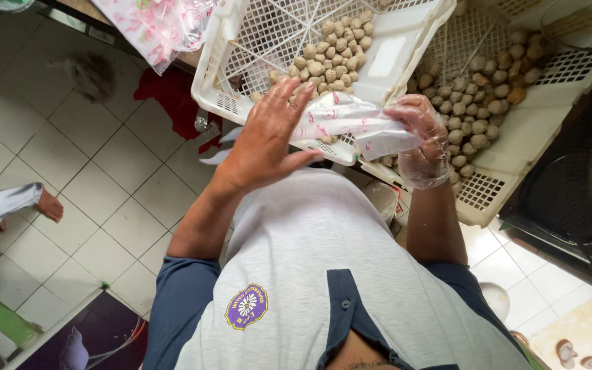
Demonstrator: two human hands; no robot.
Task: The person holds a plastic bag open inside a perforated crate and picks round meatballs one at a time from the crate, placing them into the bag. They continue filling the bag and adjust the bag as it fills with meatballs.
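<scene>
Plastic, cloth and tile

Thin glossy plastic bag (351,123), crinkled; right hand (423,147) in a clear, wrinkled film glove; white perforated plastic crates (405,62), matt; floor tiles (97,178) smooth, faintly shiny; grey shirt (323,240) soft matt cloth.

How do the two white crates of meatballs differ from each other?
The left crate sits on top, overlapping the right crate, which lies lower and partly under it. The left crate's balls look pale beige; the right crate's balls run from beige to darker brown near the far end. Both are white, perforated plastic crates holding small round balls.
</scene>
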